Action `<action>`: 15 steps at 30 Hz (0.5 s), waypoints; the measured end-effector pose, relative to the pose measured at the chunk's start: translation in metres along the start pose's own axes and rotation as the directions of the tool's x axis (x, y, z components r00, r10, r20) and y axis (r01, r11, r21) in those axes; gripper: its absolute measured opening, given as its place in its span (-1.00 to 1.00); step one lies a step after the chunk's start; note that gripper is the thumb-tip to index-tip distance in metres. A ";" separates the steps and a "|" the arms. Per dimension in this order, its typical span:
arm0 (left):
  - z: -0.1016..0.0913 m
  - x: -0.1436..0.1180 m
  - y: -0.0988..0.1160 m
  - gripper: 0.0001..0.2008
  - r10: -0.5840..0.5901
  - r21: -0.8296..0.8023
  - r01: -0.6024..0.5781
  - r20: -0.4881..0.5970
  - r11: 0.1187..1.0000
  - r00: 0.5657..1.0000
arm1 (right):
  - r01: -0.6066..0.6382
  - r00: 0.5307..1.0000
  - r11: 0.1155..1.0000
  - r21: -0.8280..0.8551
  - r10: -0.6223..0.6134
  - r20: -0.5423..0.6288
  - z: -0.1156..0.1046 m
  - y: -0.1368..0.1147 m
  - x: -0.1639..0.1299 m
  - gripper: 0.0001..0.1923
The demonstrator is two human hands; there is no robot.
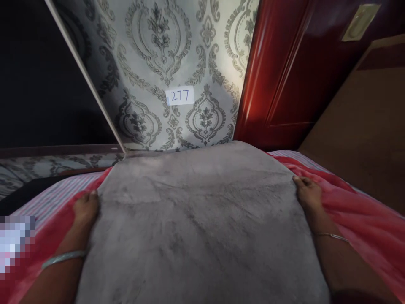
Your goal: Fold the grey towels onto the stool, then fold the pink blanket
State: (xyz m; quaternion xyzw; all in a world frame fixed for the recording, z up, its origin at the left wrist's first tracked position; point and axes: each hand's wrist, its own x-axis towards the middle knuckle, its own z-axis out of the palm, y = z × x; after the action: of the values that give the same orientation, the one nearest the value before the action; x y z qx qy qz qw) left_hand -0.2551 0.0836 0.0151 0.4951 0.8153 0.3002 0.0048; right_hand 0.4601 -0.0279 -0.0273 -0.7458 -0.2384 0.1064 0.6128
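A grey plush cloth (196, 219), perhaps a small blanket, lies spread out with faint creases across it. My left hand (87, 207) is closed at its left edge, with a pale bangle (63, 258) on that wrist. At the right edge my right hand (307, 192) pinches the cloth between thumb and fingers; a thin bracelet (332, 236) circles that wrist. Under the grey cloth a red blanket (357, 211) shows on both sides. The cloth's near end runs out of view at the bottom.
Patterned wallpaper (158, 76) with a paper label (180, 96) reading 277 stands behind. A dark screen (50, 84) is at the left, a red door (284, 76) at the right, beside a brown panel (363, 126). Striped fabric (57, 194) lies beneath the red blanket.
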 end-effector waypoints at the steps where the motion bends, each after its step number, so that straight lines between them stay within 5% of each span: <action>1: -0.001 0.000 0.002 -0.52 -0.017 0.004 0.017 0.009 1.000 1.000 | 0.001 1.000 1.000 -0.003 -0.001 -0.003 -0.001 -0.001 -0.001 -0.84; 15: -0.006 -0.010 0.007 -0.74 -0.015 -0.104 0.015 0.001 0.994 1.000 | 0.000 1.000 1.000 -0.010 0.000 -0.016 -0.007 0.003 -0.003 -0.90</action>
State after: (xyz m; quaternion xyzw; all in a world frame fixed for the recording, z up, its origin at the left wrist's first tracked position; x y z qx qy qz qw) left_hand -0.2462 0.0754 0.0203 0.4881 0.8022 0.3422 0.0330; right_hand 0.4614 -0.0357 -0.0293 -0.7497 -0.2339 0.0993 0.6111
